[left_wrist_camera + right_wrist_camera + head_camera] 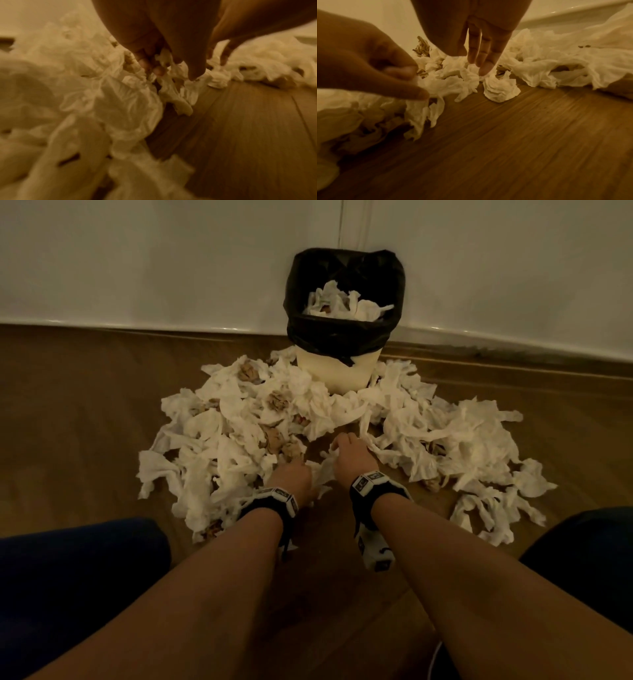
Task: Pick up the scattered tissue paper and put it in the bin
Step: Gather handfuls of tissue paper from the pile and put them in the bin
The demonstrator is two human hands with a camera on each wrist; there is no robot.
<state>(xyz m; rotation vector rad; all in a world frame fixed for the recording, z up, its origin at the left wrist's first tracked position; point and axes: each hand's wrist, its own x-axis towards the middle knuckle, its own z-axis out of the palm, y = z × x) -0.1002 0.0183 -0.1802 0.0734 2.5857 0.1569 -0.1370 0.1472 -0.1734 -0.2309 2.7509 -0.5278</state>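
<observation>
White tissue paper (pixel 219 436) lies crumpled in a broad heap on the wooden floor (pixel 78 419), spreading to the left of the bin (pixel 342 316), round its foot and off to its right, with a few brownish wads mixed in. More tissue already sits inside the bin, which stands against the pale wall (pixel 137 261) and is lined with a black bag (pixel 342 337) folded over a cream body.

Left of the bin and nearer the person, the left hand (pixel 291 477) is down at the near edge of the heap. Its grip is narrow: in the left wrist view the curled fingers (pixel 159 70) bunch a twist of tissue, and the right wrist view shows the thumb and forefinger pinching that white piece (pixel 423 108) so it hangs down to the floor.

Just right of it, almost straight below the bin, the right hand (pixel 346 453) reaches into the gap between the two halves of the heap. Its fingers (pixel 486 59) are long and nearly straight, tips pressing on a small crumpled piece (pixel 500 88); nothing is closed in that grip.

Dark blue knees (pixel 78 570) frame the lower corners.
</observation>
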